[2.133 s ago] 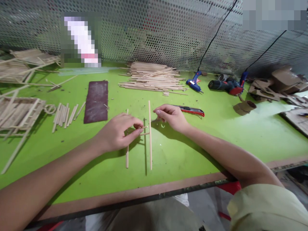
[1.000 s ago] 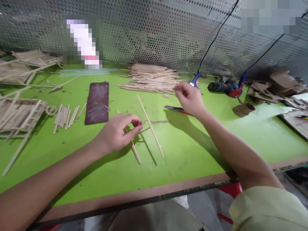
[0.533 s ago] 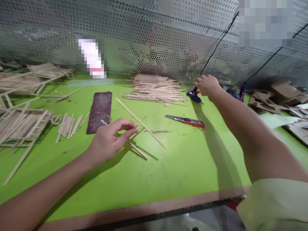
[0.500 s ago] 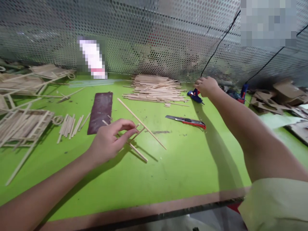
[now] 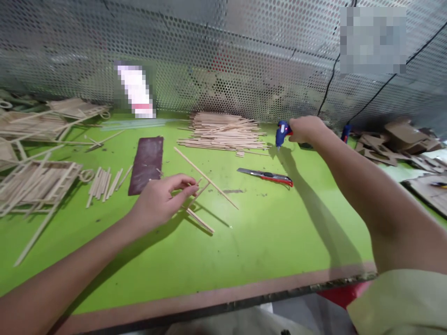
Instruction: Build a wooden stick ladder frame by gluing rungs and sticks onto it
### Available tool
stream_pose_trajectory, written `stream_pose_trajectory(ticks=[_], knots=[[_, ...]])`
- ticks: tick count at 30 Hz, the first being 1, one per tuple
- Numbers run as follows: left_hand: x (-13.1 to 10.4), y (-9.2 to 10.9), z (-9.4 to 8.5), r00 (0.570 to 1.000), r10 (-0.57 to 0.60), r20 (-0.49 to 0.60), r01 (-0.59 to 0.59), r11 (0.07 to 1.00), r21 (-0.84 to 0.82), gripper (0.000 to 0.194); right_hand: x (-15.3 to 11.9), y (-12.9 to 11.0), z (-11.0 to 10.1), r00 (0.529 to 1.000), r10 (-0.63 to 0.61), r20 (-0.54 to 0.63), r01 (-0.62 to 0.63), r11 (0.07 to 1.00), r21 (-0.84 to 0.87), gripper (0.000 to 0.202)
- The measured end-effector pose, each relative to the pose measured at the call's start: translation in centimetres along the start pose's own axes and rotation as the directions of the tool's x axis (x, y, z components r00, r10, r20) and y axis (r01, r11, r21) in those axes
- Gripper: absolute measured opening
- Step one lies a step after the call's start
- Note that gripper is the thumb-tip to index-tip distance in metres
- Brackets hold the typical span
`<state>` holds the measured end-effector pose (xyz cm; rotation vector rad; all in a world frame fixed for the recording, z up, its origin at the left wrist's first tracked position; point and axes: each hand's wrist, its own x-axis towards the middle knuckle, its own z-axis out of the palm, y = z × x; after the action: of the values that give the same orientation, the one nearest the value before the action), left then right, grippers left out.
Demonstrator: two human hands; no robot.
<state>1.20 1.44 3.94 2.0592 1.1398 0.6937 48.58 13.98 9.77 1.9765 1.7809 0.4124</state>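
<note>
The left hand [image 5: 162, 197] pinched a small frame of thin wooden sticks [image 5: 207, 179] just above the green surface [image 5: 272, 237]. The right hand [image 5: 305, 130] gripped a blue glue gun [image 5: 282, 132], nozzle down, right of a stick pile [image 5: 226, 131] and beyond a red-handled utility knife [image 5: 267, 176].

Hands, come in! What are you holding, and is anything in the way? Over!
Left hand: pinching stick frame. Right hand: gripping blue glue gun. Utility knife lies between them. Over.
</note>
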Motion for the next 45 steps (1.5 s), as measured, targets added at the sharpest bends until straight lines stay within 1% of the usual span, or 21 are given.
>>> stream_pose_trajectory(ticks=[2, 4, 5, 6, 8, 10, 12, 13, 14, 16, 18, 21, 24, 26, 29, 31, 36, 39, 41, 43, 45], knots=[[0.4, 0.5, 0.0, 1.0, 0.02, 0.007, -0.02, 1.0, 0.003, 0.033, -1.9, -0.2, -2.1, 0.992, 0.027, -0.119, -0.007, 0.986, 0.164, 0.043], [0.9, 1.2, -0.1, 0.999, 0.042, 0.003, -0.042, 0.999, 0.004, 0.035, -4.1, -0.5, -4.2, 0.97, 0.048, -0.237, 0.014, 0.968, 0.251, 0.046], [1.3, 1.7, -0.1, 0.999, 0.049, 0.003, -0.049, 0.999, 0.01, 0.036, -5.4, -0.7, -5.3, 0.939, 0.074, -0.337, 0.045, 0.942, 0.332, 0.042], [1.7, 2.4, -0.1, 0.999, 0.054, -0.001, -0.054, 0.998, 0.018, 0.036, -6.6, -1.1, -6.4, 0.896, 0.108, -0.431, 0.088, 0.907, 0.411, 0.037], [2.7, 3.9, 0.0, 0.998, 0.063, -0.014, -0.063, 0.997, 0.034, 0.034, -8.8, -1.9, -8.5, 0.82, 0.161, -0.549, 0.17, 0.848, 0.501, 0.025], [3.7, 5.7, 0.0, 0.996, 0.079, -0.032, -0.078, 0.996, 0.044, 0.03, -10.6, -2.9, -10.1, 0.743, 0.213, -0.635, 0.242, 0.799, 0.551, 0.028], [4.8, 7.3, 0.2, 0.991, 0.121, -0.058, -0.118, 0.992, 0.053, 0.025, -11.7, -3.8, -11.2, 0.663, 0.28, -0.695, 0.332, 0.721, 0.608, 0.034], [5.2, 8.0, 0.3, 0.987, 0.14, -0.076, -0.137, 0.989, 0.048, 0.024, -12.0, -4.2, -11.4, 0.635, 0.307, -0.709, 0.376, 0.679, 0.631, 0.034], [5.6, 8.6, 0.3, 0.985, 0.15, -0.09, -0.147, 0.988, 0.039, 0.024, -12.2, -4.5, -11.5, 0.62, 0.325, -0.714, 0.412, 0.64, 0.649, 0.034], [6.0, 9.2, 0.5, 0.98, 0.158, -0.122, -0.157, 0.987, 0.017, 0.025, -12.2, -4.9, -11.2, 0.62, 0.336, -0.709, 0.459, 0.578, 0.675, 0.033], [6.0, 9.4, 0.6, 0.974, 0.174, -0.147, -0.175, 0.985, 0.005, 0.025, -12.1, -5.3, -10.7, 0.636, 0.326, -0.7, 0.484, 0.538, 0.69, 0.033], [5.5, 9.2, 0.8, 0.961, 0.221, -0.166, -0.22, 0.975, 0.024, 0.023, -12.2, -5.7, -10.3, 0.659, 0.287, -0.695, 0.52, 0.494, 0.697, 0.035], [5.4, 8.8, 0.7, 0.962, 0.233, -0.145, -0.224, 0.972, 0.076, 0.023, -12.7, -5.9, -10.5, 0.667, 0.262, -0.698, 0.556, 0.449, 0.699, 0.037], [5.5, 8.6, 0.6, 0.963, 0.232, -0.137, -0.22, 0.971, 0.094, 0.023, -13.1, -6.0, -10.9, 0.664, 0.258, -0.702, 0.566, 0.439, 0.698, 0.04], [5.7, 8.6, 0.3, 0.96, 0.235, -0.153, -0.225, 0.971, 0.081, 0.021, -13.3, -6.0, -11.1, 0.654, 0.264, -0.709, 0.553, 0.472, 0.686, 0.044], [5.7, 8.6, 0.1, 0.958, 0.232, -0.167, -0.223, 0.972, 0.074, 0.021, -13.1, -6.0, -11.0, 0.657, 0.269, -0.704, 0.543, 0.478, 0.69, 0.047], [5.7, 7.9, -0.1, 0.936, 0.261, -0.235, -0.237, 0.963, 0.129, 0.025, -12.7, -6.0, -10.7, 0.703, 0.239, -0.67, 0.562, 0.39, 0.729, 0.054], [5.8, 7.3, -0.1, 0.928, 0.282, -0.244, -0.249, 0.956, 0.157, 0.027, -12.8, -6.0, -10.7, 0.725, 0.225, -0.65, 0.566, 0.344, 0.75, 0.056], [5.9, 7.1, -0.1, 0.92, 0.295, -0.26, -0.263, 0.953, 0.152, 0.025, -12.9, -6.0, -10.8, 0.725, 0.225, -0.651, 0.549, 0.382, 0.744, 0.055], [5.8, 7.1, -0.1, 0.914, 0.299, -0.275, -0.267, 0.952, 0.147, 0.022, -12.9, -6.0, -10.9, 0.711, 0.237, -0.663, 0.514, 0.468, 0.719, 0.054], [5.8, 7.3, -0.1, 0.917, 0.291, -0.273, -0.259, 0.954, 0.148, 0.02, -12.9, -6.0, -11.0, 0.698, 0.242, -0.674, 0.478, 0.544, 0.69, 0.052]])
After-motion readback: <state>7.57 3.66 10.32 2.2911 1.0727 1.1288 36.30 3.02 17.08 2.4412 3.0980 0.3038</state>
